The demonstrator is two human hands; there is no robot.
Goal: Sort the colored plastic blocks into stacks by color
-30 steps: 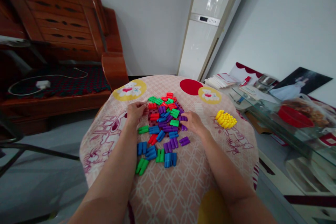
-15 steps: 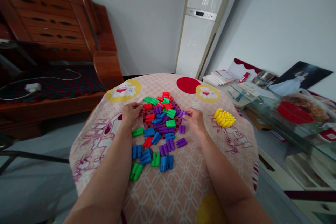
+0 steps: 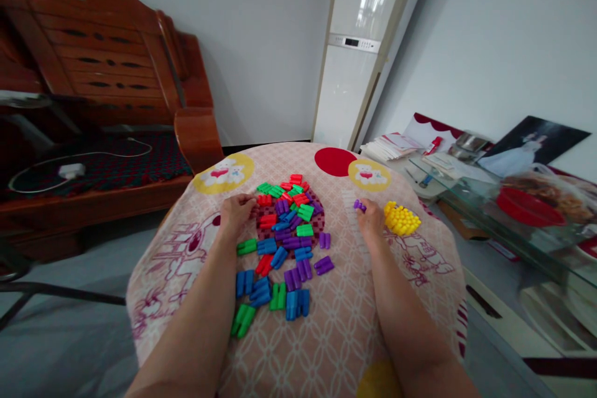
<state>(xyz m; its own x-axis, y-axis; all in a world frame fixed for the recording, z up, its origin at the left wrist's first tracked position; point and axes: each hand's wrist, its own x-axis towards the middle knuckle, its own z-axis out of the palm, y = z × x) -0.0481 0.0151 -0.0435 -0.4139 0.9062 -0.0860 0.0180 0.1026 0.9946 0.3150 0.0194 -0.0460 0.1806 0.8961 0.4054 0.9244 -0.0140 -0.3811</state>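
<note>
My left hand (image 3: 237,214) rests at the left edge of a pile of plastic building blocks. Its fingers are bent together, the tips beside a red block (image 3: 264,200); whether they grip anything is hidden. To the right of the pile, my right hand (image 3: 372,219) pinches a small purple block (image 3: 359,205) above the tablecloth. Just right of that hand sits a tight cluster of yellow blocks (image 3: 402,219). Green, blue, red and purple pieces lie loose between my arms, among them a blue block (image 3: 297,305) and a green block (image 3: 243,321) nearest me.
A patterned cloth (image 3: 326,336) covers the round table. On the right, a glass shelf (image 3: 471,205) carries papers, a red bowl (image 3: 529,205) and a bagged item. A wooden bench (image 3: 107,90) stands at the left, a tall white cabinet-like unit (image 3: 347,87) behind the table.
My right hand has moved right with the purple block, away from the pile and towards the yellow cluster. My left hand stays by the red block. The view has tilted slightly up.
</note>
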